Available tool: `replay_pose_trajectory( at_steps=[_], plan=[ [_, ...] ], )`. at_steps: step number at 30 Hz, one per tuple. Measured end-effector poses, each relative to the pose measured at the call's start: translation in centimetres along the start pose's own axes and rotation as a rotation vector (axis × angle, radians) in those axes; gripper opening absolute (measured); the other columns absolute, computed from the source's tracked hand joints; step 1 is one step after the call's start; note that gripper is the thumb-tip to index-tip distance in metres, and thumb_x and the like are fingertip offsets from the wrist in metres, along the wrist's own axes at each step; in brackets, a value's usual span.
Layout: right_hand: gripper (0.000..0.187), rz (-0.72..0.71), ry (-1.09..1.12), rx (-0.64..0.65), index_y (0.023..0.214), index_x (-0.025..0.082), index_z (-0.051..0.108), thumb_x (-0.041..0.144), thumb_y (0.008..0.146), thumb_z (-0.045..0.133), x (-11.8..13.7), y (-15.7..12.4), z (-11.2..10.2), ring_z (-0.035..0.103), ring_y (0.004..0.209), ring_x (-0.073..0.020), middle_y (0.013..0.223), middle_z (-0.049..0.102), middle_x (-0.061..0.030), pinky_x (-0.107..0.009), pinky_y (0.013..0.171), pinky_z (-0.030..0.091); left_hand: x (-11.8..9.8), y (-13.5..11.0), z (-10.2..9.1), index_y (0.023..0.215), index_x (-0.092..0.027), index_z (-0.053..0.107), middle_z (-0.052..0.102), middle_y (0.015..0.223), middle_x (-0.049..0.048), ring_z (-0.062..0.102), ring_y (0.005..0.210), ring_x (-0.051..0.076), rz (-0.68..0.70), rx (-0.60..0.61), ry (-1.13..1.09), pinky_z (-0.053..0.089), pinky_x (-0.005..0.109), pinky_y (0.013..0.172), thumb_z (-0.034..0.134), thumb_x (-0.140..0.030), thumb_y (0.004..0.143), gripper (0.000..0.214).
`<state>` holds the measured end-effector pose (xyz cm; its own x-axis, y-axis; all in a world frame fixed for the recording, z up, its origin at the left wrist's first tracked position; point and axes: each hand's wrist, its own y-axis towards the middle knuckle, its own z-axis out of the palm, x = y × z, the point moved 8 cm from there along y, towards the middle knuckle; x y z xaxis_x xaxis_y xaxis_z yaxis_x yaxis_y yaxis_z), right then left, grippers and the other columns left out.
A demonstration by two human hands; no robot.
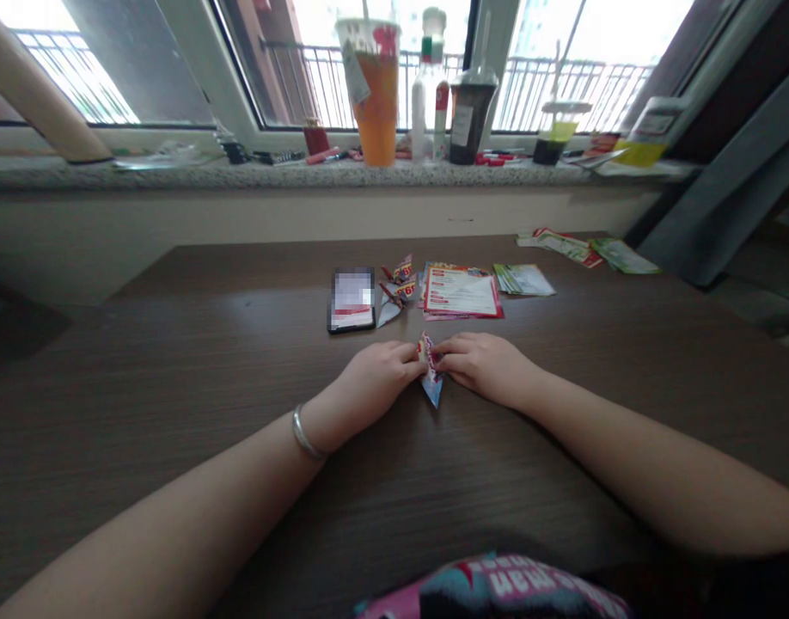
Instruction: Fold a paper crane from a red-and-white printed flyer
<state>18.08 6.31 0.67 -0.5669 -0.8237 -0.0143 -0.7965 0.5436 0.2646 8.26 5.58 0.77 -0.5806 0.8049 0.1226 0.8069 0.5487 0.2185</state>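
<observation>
Between my two hands is a small piece of folded printed paper (431,385), narrow, with a pointed end toward me. My left hand (382,378) pinches its left side, and a silver bangle circles that wrist. From the other side, the fingers of my right hand (488,365) are closed on its right edge. Just beyond the hands lie several folded paper pieces (400,291) with red and yellow print. To their left is a phone (351,301), its screen blurred. A stack of printed sheets (462,292) with a red border lies on the right.
Green-printed papers (524,280) and more leaflets (565,248) lie at the far right of the brown table (175,370). On the windowsill (272,175) stand an orange drink cup (377,112), a clear bottle (426,103), a dark cup (470,120) and smaller items.
</observation>
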Motion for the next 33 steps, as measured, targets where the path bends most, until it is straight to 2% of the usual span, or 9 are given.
replay_pose_trajectory(
  at_steps=[5,14,21,27,33],
  plan=[
    [0.023,-0.006,-0.023,0.034,0.103,0.023,0.071,0.025,0.093,0.051,-0.1,-0.1,0.1,0.064,0.095,-0.0209,0.111,0.069,-0.0077,-0.034,0.082,0.051,-0.3,0.1,-0.1,0.107,-0.021,0.066,0.065,0.097,0.0044,0.062,0.083,0.019,0.009,0.024,0.024,0.051,0.031,0.072,0.055,-0.015,0.090,0.021],
    [0.022,-0.008,0.107,-0.003,0.102,0.026,0.073,0.024,0.090,0.054,-1.0,-0.4,-0.4,0.065,0.098,-0.0186,0.111,0.071,-0.0031,-0.032,0.086,0.051,-0.7,-0.1,-0.4,0.106,-0.019,0.065,0.065,0.097,0.0061,0.061,0.084,0.018,0.004,0.037,0.037,0.050,0.030,0.075,0.055,-0.014,0.089,0.020],
    [0.024,0.014,0.169,0.005,0.097,0.024,0.074,0.018,0.088,0.053,-1.2,-0.6,-0.9,0.067,0.099,-0.0184,0.111,0.071,-0.0023,-0.033,0.087,0.052,-0.7,-0.1,-0.4,0.106,-0.018,0.065,0.065,0.091,0.0067,0.062,0.076,0.018,-0.058,0.088,0.087,0.051,0.030,0.068,0.055,-0.014,0.088,0.021],
    [0.022,0.031,0.155,0.039,0.099,0.022,0.073,0.026,0.088,0.054,-0.8,-0.5,-0.9,0.065,0.103,-0.0202,0.113,0.070,-0.0039,-0.035,0.091,0.051,-1.0,-0.2,-0.4,0.111,-0.015,0.063,0.067,0.090,0.0078,0.064,0.075,0.019,-0.079,0.133,0.101,0.052,0.031,0.067,0.052,-0.012,0.089,0.025],
    [0.026,0.071,0.117,0.018,0.097,0.020,0.074,0.030,0.092,0.050,-0.7,-0.5,-0.8,0.066,0.102,-0.0202,0.111,0.071,-0.0045,-0.034,0.091,0.051,-1.2,-0.3,-0.5,0.103,-0.014,0.066,0.066,0.095,0.0096,0.063,0.085,0.022,-0.105,0.070,0.049,0.054,0.037,0.077,0.052,-0.012,0.088,0.021]
  ],
)
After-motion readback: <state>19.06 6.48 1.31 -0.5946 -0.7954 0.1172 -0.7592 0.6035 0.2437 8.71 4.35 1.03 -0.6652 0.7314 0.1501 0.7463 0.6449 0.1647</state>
